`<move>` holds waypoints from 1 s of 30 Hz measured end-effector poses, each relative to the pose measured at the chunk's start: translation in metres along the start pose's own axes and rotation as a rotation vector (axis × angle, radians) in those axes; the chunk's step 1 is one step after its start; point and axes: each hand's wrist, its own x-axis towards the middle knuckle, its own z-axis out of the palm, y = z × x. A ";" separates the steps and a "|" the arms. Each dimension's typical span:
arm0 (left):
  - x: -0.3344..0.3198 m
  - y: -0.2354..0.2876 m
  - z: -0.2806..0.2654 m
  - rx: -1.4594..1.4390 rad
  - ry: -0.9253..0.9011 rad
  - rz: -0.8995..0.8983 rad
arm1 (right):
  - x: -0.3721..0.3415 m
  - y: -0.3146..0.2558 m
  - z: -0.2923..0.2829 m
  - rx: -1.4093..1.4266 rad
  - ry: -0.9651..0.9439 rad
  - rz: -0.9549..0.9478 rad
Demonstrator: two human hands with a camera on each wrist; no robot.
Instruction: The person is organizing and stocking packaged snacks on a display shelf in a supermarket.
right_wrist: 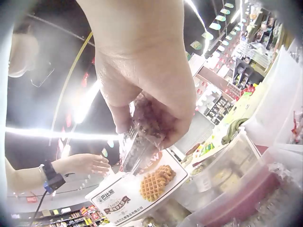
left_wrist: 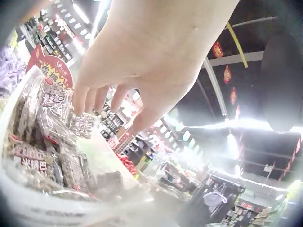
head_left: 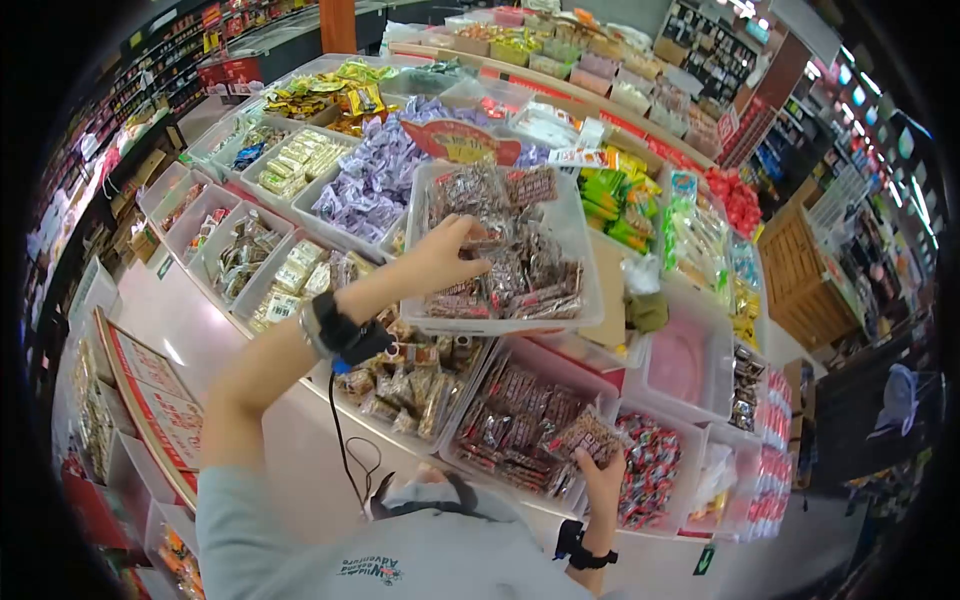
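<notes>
1. Head view: a clear packet of brown pieces (head_left: 590,440) is in the right hand (head_left: 605,478), above the right side of a lower bin (head_left: 570,368).
2. The right hand's thumb and fingers pinch the packet near its edge; the right wrist view shows them bent around its crinkled wrapper.
3. Under it, the lower bin holds many similar-looking brown packets (head_left: 515,400), lying in rows.
4. The left hand (head_left: 445,258) reaches over a raised clear tub (head_left: 585,225), fingers loosely bent and apart, with nothing seen in its grasp. Whether the fingertips touch the tub's packets (head_left: 545,285), I cannot tell.
5. Right of the lower bin are red-wrapped sweets (head_left: 655,465); left of it, gold-and-brown packets (head_left: 410,385).
6. Behind the raised tub stands a red and yellow sign (head_left: 462,142), with purple-wrapped sweets (head_left: 375,165) to its left and green packets (head_left: 615,205) to the right.
7. In the right wrist view, a white printed panel with waffles (right_wrist: 123,203) shows below the hand.
8. The person wears a grey shirt (head_left: 450,565) and a black device on each wrist.
</notes>
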 end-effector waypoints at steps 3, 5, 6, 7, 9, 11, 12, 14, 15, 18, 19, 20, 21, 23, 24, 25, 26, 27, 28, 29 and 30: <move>0.043 -0.050 0.005 0.202 -0.045 -0.050 | 0.001 0.001 -0.003 0.028 0.067 -0.030; 0.060 -0.077 0.014 0.282 -0.061 -0.062 | 0.001 -0.001 -0.005 0.097 0.092 -0.020; 0.070 -0.089 0.019 0.274 -0.157 -0.144 | 0.002 -0.001 -0.006 0.097 0.099 -0.037; 0.080 -0.094 0.022 0.266 -0.254 -0.222 | 0.003 -0.002 -0.007 0.085 0.103 -0.045; 0.084 -0.102 0.031 0.382 -0.271 -0.216 | 0.003 -0.004 -0.009 0.129 0.131 -0.029; 0.090 -0.119 0.038 0.503 -0.339 -0.265 | 0.002 -0.009 -0.011 0.105 0.151 -0.046; 0.092 -0.112 0.039 0.503 -0.338 -0.256 | 0.001 -0.012 -0.012 0.077 0.157 -0.052; 0.093 -0.101 0.041 0.586 -0.343 -0.382 | 0.000 -0.014 -0.014 0.084 0.174 -0.055; 0.094 -0.094 0.039 0.599 -0.400 -0.397 | -0.001 -0.010 -0.016 0.116 0.177 -0.047; 0.093 -0.085 0.036 0.546 -0.484 -0.472 | -0.003 -0.008 -0.020 0.133 0.182 -0.044; 0.093 -0.083 0.034 0.576 -0.517 -0.434 | -0.003 -0.008 -0.020 0.121 0.181 -0.052; 0.096 -0.089 0.034 0.578 -0.518 -0.431 | -0.003 -0.007 -0.020 0.123 0.183 -0.052; 0.100 -0.093 0.033 0.464 -0.686 -0.461 | -0.004 -0.006 -0.020 0.132 0.191 -0.051; 0.104 -0.099 0.036 0.444 -0.897 -0.466 | -0.003 -0.001 -0.023 0.140 0.201 -0.052; 0.101 -0.090 0.037 0.442 -0.897 -0.463 | -0.001 0.004 -0.024 0.114 0.193 -0.058; 0.096 -0.078 0.038 0.500 -0.807 -0.516 | 0.000 0.006 -0.026 0.086 0.186 -0.061; 0.092 -0.071 0.040 0.555 -0.716 -0.568 | 0.000 0.005 -0.026 0.083 0.187 -0.060; 0.094 -0.070 0.040 0.556 -0.724 -0.565 | 0.000 0.003 -0.025 0.092 0.190 -0.063; 0.092 -0.070 0.039 0.552 -0.726 -0.568 | 0.000 0.001 -0.023 0.100 0.191 -0.065; 0.090 -0.070 0.037 0.312 -0.682 -0.632 | 0.000 0.000 -0.022 0.107 0.207 -0.051; 0.087 -0.067 0.033 0.072 -0.629 -0.690 | 0.000 -0.002 -0.021 0.102 0.203 -0.050</move>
